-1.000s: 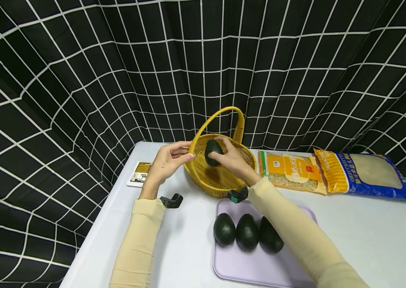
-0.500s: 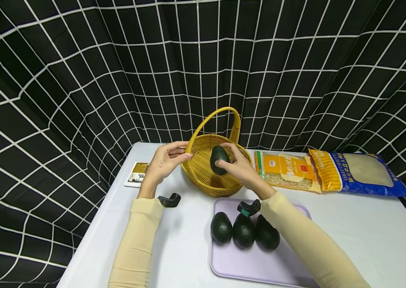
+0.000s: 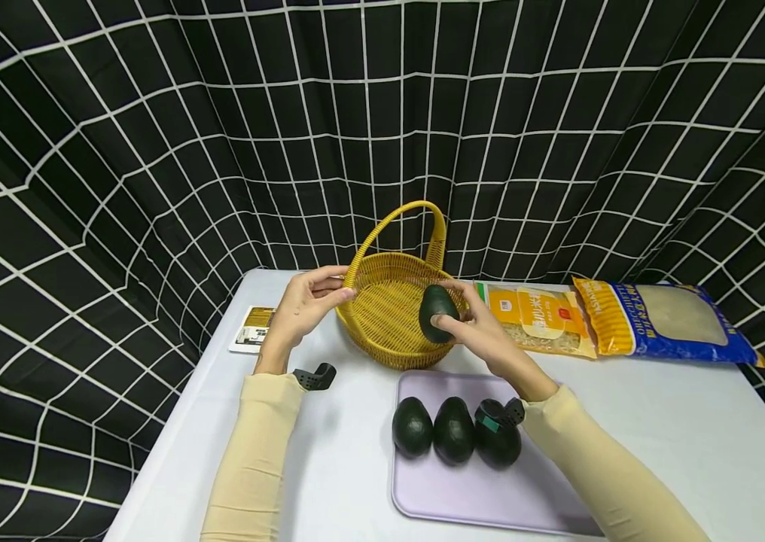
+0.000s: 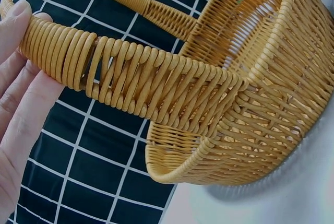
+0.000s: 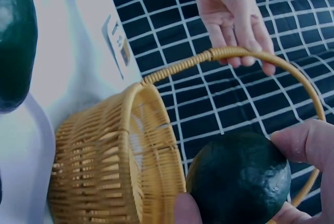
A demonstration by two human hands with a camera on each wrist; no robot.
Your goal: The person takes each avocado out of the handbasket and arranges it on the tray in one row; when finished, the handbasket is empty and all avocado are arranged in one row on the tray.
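Observation:
A yellow wicker basket (image 3: 382, 348) with a tall arched handle stands near the back of the table. My left hand (image 3: 303, 307) pinches the left side of that handle (image 4: 130, 75) between thumb and fingers. In my right hand (image 3: 484, 331) is a dark green avocado (image 3: 438, 312), held over the basket's right rim; the right wrist view shows the thumb and fingers round the avocado (image 5: 240, 179). No fruit shows inside the basket. Below it, several avocados, the middle one (image 3: 453, 430) among them, lie in a row on a lilac tray (image 3: 477, 500).
An orange and clear food packet (image 3: 541, 320) lies right of the basket, beside a blue and yellow pasta bag (image 3: 667, 322). A small flat packet (image 3: 252, 330) sits at the table's left edge. Black cloth with a white grid (image 3: 382, 113) hangs behind.
My right hand has carried the avocado from over the basket's middle rightward and nearer, to its right rim. My left hand keeps its grip on the handle.

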